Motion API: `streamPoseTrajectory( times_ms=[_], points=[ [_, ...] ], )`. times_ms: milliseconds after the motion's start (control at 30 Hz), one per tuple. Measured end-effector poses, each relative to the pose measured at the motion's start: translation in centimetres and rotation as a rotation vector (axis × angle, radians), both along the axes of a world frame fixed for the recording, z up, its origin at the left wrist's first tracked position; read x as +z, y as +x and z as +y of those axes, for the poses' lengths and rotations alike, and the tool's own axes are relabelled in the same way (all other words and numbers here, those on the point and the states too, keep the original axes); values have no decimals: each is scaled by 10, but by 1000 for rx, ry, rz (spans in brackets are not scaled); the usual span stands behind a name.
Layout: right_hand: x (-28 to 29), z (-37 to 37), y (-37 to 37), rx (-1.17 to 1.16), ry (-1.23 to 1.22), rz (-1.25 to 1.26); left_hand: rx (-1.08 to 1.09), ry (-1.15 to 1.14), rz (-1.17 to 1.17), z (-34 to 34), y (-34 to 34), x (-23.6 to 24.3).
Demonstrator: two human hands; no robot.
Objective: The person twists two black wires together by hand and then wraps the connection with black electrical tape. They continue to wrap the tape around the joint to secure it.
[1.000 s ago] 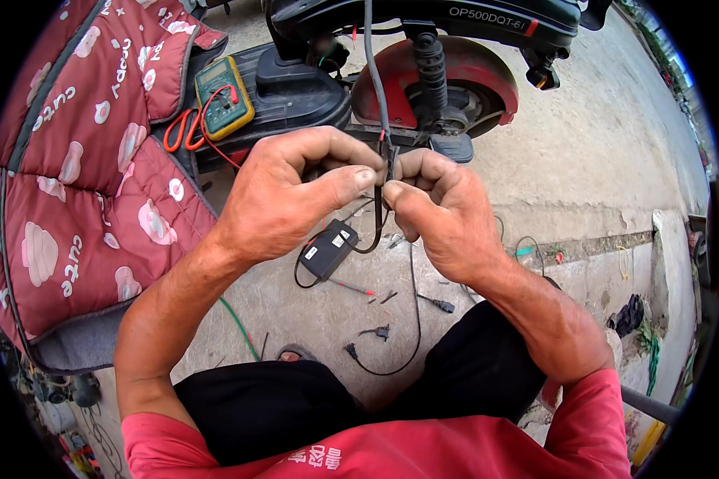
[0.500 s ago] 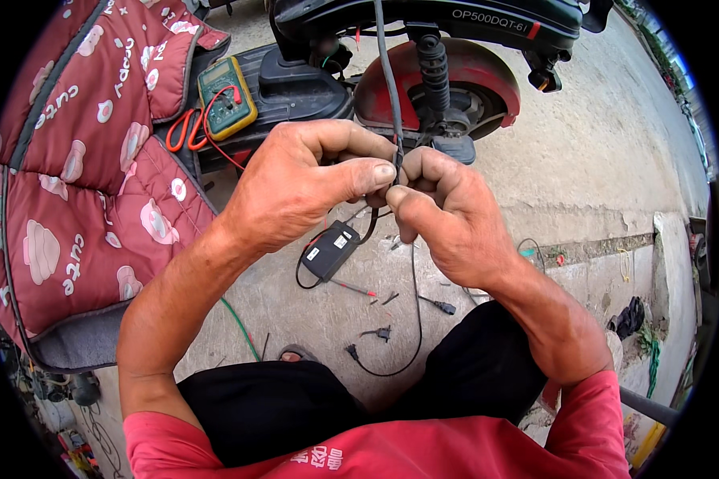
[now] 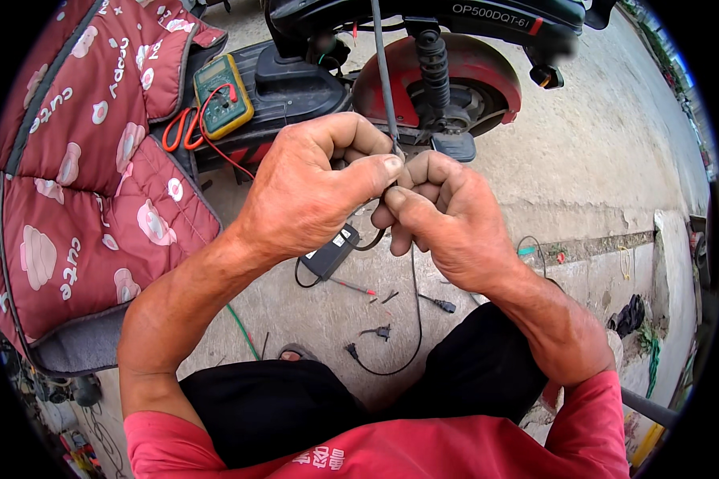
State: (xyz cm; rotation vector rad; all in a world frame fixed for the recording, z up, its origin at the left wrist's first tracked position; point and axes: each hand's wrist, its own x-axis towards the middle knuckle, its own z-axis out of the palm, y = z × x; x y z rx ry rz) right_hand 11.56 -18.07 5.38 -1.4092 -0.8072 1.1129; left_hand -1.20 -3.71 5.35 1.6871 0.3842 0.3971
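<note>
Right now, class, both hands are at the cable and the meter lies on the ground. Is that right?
No: the head view shows the meter resting on the scooter. The left hand and right hand are indeed at the cable.

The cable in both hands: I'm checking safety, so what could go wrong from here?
The left hand and right hand pinch the cable close together, so a slip might release it. A tug on the red lead could shift the multimeter. The corded plug on the ground might get stepped on.
</note>
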Motion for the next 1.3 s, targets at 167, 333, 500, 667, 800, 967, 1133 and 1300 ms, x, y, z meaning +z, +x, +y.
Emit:
streamPoseTrajectory(
  times_ms=[167,333,500,667,800,967,1133,1300],
  points=[
    [-4,-2,4,33,18,61,-18,-79,-39,1,0,-4],
    [-9,-7,16,81,40,258,-30,-219,-63,2,3,-4],
    [-9,-8,17,86,19,264,-38,-245,-87,1,6,-7],
    [-8,-9,23,110,-1,144,-60,-218,-68,-3,10,-5],
    [-5,-11,21,80,14,88,-62,-220,-85,-5,15,-6],
    [-3,-13,23,78,9,72,-96,-275,-75,-2,16,-3],
    [-5,-14,22,41,13,79,-129,-287,-69,2,18,-9],
    [-7,-14,25,60,-3,83,-112,-248,-48,-2,17,-11]
  ],
)
